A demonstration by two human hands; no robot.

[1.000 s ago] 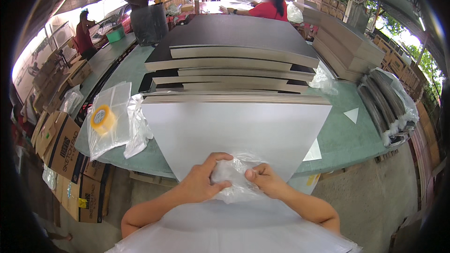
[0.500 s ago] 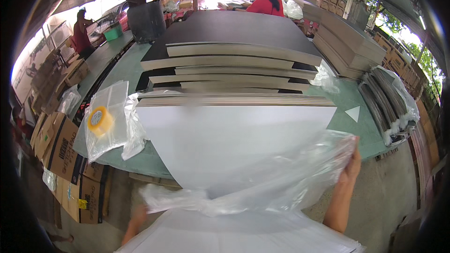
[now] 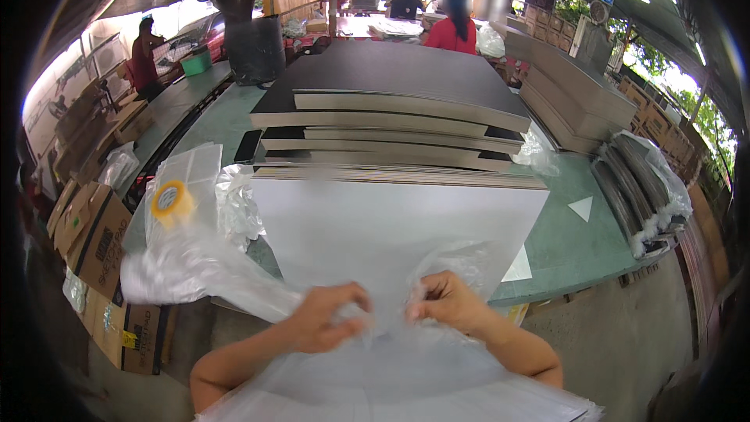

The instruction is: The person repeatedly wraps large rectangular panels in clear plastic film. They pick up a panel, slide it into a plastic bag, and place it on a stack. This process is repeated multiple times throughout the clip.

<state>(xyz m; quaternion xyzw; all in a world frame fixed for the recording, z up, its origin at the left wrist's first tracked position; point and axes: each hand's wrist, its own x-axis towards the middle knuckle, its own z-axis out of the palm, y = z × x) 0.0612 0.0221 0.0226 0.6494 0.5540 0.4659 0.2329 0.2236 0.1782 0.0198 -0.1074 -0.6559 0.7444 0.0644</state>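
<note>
My left hand (image 3: pixel 328 316) and my right hand (image 3: pixel 445 305) are close together at the near end of a white board (image 3: pixel 391 223), both pinching a clear plastic bag (image 3: pixel 226 277). The bag trails out blurred to the left of my left hand, and more of its film bunches above my right hand and drapes below my wrists. The white board tops a stack of flat panels on a green table (image 3: pixel 562 238).
Stacks of dark panels (image 3: pixel 391 101) lie beyond the white board. A yellow tape roll (image 3: pixel 170 199) rests on plastic bags at the left. Cardboard boxes (image 3: pixel 94 238) stand beside the table. Wrapped strips (image 3: pixel 644 195) lie at the right. People work at the far tables.
My hands had spread wide, stretching the bag across the board. They have now come back together at the near edge, and the bag trails to the left.
</note>
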